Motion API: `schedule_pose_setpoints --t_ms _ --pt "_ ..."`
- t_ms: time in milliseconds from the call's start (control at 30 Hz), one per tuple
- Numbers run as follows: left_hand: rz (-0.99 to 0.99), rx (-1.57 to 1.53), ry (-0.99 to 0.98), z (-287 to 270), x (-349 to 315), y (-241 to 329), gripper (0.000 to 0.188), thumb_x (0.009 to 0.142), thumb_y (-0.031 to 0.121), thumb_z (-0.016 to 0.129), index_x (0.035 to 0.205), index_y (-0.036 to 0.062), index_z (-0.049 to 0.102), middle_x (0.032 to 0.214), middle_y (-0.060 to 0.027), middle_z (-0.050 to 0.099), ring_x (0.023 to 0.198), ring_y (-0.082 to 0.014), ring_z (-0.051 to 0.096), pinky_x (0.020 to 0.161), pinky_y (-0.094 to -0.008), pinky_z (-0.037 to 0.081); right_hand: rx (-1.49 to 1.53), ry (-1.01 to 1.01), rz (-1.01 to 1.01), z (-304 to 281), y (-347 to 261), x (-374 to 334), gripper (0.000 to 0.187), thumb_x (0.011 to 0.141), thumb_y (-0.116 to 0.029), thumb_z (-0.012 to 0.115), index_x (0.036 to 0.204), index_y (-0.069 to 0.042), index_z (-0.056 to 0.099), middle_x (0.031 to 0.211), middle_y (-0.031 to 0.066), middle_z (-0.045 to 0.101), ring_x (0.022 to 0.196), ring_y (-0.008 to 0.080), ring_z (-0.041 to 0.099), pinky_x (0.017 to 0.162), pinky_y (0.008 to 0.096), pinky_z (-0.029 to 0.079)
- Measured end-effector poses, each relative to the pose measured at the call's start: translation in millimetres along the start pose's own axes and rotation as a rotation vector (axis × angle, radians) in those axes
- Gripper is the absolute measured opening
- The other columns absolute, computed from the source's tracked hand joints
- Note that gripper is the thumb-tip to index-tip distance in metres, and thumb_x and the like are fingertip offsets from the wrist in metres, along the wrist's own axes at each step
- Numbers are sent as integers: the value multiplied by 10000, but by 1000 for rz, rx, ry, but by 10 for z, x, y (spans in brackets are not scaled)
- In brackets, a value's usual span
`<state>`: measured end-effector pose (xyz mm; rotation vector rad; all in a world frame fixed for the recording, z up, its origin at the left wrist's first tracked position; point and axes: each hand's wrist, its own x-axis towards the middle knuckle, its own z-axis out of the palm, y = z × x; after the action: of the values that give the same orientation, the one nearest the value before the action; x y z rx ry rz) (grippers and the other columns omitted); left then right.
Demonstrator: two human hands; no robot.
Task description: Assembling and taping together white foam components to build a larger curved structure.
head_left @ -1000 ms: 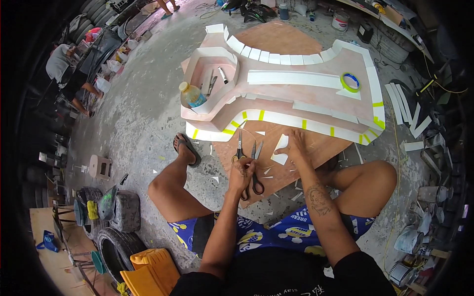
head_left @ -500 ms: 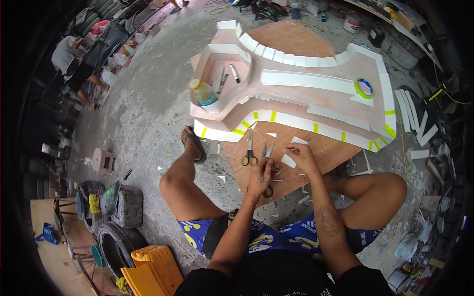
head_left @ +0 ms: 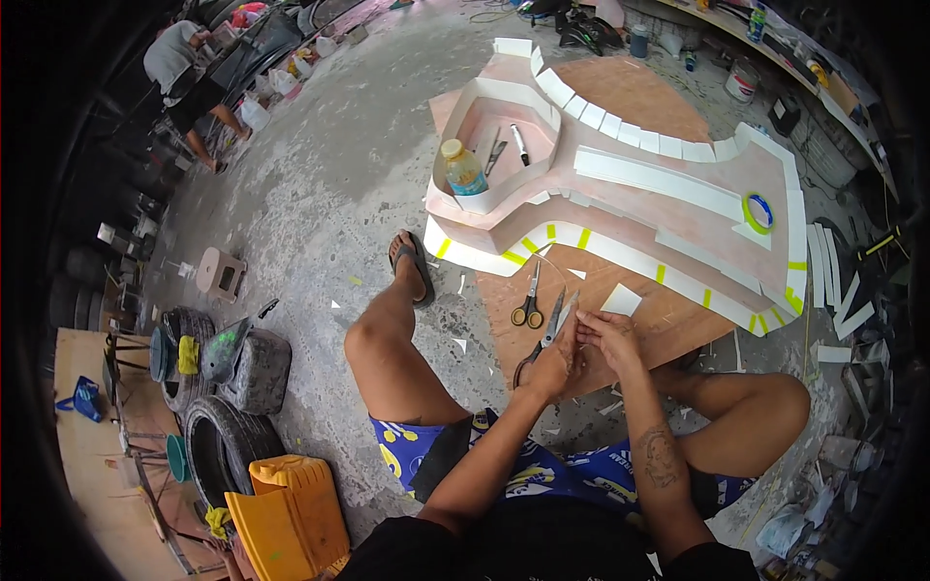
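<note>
Head view shows me the left hand (head_left: 553,370) curled and the right hand (head_left: 612,339) half-closed beside black-handled scissors (head_left: 553,321) over plywood (head_left: 678,336), each hold I cannot tell, so sharp points need care.

centre bright, even | soft shadows | left edge dim | fisheye bending, black corners

white card (head_left: 621,300), brown plywood (head_left: 683,349), blue shorts (head_left: 584,467) (yellow-patterned)
</note>
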<state>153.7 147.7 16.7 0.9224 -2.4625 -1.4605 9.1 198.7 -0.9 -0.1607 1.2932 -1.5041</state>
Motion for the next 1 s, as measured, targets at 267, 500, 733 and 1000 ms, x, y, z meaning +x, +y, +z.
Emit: schedule_pose_setpoints --t_ms 267,500,733,1000 --pt "-6 96 -12 -113 -106 80 645 947 86 336 1520 190 61 1259 -290 516 952 -449 605 802 -512 481 32 -179 77 -36 -249 -58 123 871 -85 664 889 34 637 787 76 632 720 161 621 687 308 554" --pt "43 28 17 -170 -135 118 604 960 133 329 1516 181 99 1178 -302 557 956 -477 592 796 -533 463 133 -254 64 18 -224 -91 112 898 -101 625 840 -5 621 740 41 587 694 148 588 668 314 539" --pt "7 187 -45 -260 -109 159 668 889 58 464 1489 96 173 973 -257 648 863 -432 635 732 -511 479 155 -194 11 63 36 46 112 876 -137 630 812 -46 634 730 43 599 643 153 590 607 328 520" --pt "-14 172 -62 -576 -259 758 737 885 41 557 1497 61 146 796 -156 666 588 -291 648 547 -389 511 50 -39 -49 154 72 9 149 864 -97 662 862 3 550 864 125 666 736 213 679 682 339 596"
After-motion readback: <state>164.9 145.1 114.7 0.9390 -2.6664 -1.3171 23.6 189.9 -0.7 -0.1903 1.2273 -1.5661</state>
